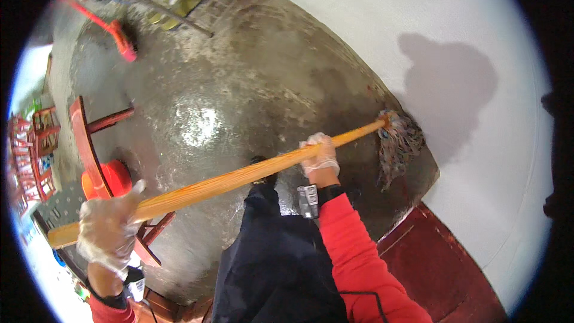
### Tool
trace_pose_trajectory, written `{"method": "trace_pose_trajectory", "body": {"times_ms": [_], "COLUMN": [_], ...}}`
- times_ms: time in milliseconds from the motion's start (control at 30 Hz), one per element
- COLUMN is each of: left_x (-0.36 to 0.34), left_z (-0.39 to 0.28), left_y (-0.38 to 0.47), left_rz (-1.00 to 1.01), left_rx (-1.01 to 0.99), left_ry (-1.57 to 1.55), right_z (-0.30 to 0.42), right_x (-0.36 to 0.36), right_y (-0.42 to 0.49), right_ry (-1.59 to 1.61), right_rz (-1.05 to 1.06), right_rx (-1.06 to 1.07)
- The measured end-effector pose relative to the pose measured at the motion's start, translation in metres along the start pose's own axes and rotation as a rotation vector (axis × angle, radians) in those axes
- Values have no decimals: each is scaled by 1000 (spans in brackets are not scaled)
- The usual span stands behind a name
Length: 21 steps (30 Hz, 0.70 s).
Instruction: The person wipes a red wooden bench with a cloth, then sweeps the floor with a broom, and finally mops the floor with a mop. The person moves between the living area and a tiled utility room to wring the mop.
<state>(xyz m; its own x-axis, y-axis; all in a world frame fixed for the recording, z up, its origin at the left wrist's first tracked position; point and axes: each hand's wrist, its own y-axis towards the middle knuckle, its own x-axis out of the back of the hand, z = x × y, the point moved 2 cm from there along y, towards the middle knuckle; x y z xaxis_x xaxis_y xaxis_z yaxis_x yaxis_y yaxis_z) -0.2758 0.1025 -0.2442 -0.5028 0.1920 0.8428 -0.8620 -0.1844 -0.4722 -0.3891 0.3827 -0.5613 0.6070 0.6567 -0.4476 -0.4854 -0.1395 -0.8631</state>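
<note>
A string mop with a long wooden handle (pixel 233 177) lies slantwise across the view. Near the handle's top end, at the lower left, my left hand (pixel 110 226) grips it in a clear plastic glove. Farther down the handle, my right hand (pixel 320 154), gloved too, is closed round the wood. The grey mop head (pixel 399 143) rests on the wet concrete floor (pixel 251 85) by the foot of the white wall, at the right. Both wrists wear dark bands with small devices.
A narrow red wooden bench (pixel 87 143) and a red-orange bucket (pixel 117 177) stand at the left. Upper left are a red broom (pixel 116 38) and a metal rack (pixel 179 18). Red wooden furniture (pixel 435 260) stands at the lower right, against the white wall (pixel 484 152). Red chairs (pixel 33 157) are far left.
</note>
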Motion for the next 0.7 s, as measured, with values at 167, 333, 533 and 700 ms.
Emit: {"method": "trace_pose_trajectory", "body": {"times_ms": [167, 333, 533, 700], "left_x": [-20, -85, -122, -118], "left_z": [82, 90, 81, 88], "left_y": [-97, -169, -264, -390], "left_rz": [-41, 154, 466, 438], "left_rx": [298, 659, 884, 1027], "left_ry": [74, -292, -266, -247], "right_z": [-125, -219, -301, -388], "right_x": [-112, -180, -158, -104], "right_y": [3, 18, -33, -118], "right_ry": [-129, -582, -754, -689], "right_rz": [126, 188, 252, 24], "right_rx": [-254, -319, -447, -606]}}
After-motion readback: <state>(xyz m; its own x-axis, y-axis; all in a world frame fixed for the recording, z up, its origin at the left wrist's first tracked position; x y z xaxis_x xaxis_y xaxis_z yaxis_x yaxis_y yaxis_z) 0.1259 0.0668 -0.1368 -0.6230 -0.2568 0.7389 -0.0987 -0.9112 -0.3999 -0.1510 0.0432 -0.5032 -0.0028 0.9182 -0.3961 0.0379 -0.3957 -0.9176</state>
